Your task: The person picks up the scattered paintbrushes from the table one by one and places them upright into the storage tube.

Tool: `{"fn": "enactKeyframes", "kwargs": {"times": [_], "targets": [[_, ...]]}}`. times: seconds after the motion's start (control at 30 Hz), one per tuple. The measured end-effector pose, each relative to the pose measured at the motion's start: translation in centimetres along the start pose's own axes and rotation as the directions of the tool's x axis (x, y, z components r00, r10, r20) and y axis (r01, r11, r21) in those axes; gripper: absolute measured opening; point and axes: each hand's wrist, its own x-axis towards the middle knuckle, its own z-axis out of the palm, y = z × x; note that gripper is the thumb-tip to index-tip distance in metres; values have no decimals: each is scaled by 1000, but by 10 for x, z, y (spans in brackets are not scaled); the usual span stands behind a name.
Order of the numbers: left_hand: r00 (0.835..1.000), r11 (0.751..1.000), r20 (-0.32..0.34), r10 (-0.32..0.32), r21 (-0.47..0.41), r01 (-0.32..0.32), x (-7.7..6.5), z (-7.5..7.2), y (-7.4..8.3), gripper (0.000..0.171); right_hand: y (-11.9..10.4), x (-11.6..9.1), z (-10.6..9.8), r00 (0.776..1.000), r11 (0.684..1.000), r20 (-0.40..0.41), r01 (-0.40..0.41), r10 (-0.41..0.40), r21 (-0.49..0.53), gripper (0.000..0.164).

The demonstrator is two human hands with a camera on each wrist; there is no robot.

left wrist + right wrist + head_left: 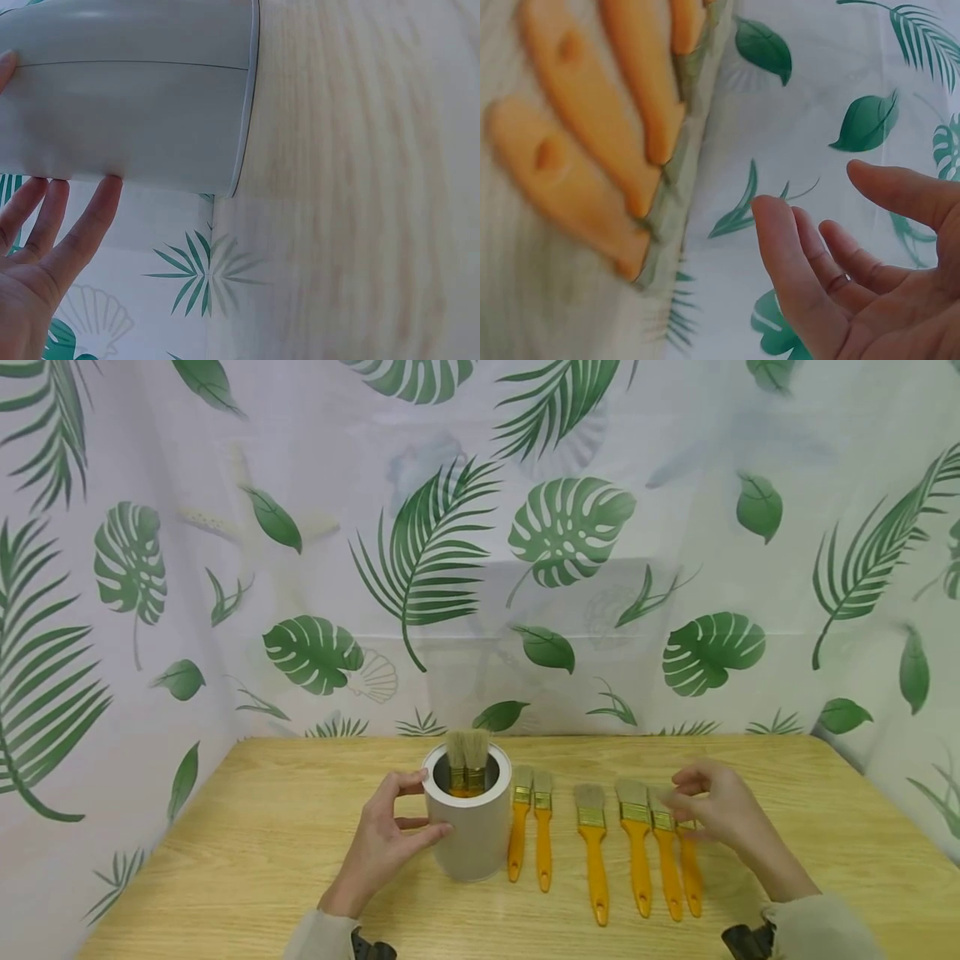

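A white cylindrical can (471, 839) stands upright on the table, with two bristle paintbrushes (467, 758) in it, bristles up. My left hand (386, 839) holds the can from its left side, fingertips and thumb on the wall. In the left wrist view, fingers (86, 232) press the can's side (135, 112). Over the rightmost brushes hovers my right hand (716, 802), partly covering the last paintbrush (691, 872). The right wrist view shows this hand (855, 277) with parted fingers and nothing between them, beside the orange brush handles (577, 202).
Two narrow paintbrushes (542, 835) lie just right of the can. Farther right are a wider paintbrush (594, 860) and a cluster with another wide brush (637, 852) and a neighbouring brush (666, 860). Behind the wooden table (300, 810) hangs a leaf-patterned curtain (465, 577).
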Motion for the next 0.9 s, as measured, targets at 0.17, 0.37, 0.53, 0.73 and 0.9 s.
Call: {"fn": "enactKeyframes", "kwargs": {"times": [0.17,0.37,0.53,0.73,0.9], "targets": [[1000,1000,7,-13,2,13,1,-1,2,57,14,-1,-7,998,998,18,-66,66,12,41],[1000,1000,6,-19,-1,19,0,-1,2,57,27,-2,-14,991,992,31,-128,127,11,44],[1000,1000,4,-13,0,13,0,-1,2,57,37,-4,-17,985,985,49,-168,166,27,44],[1000,1000,8,11,-1,-11,0,-1,2,55,44,-6,-13,975,975,58,-218,215,44,45],[1000,1000,10,10,-2,-10,0,-1,2,55,49,-8,-11,970,970,70,-237,232,63,45]]}}
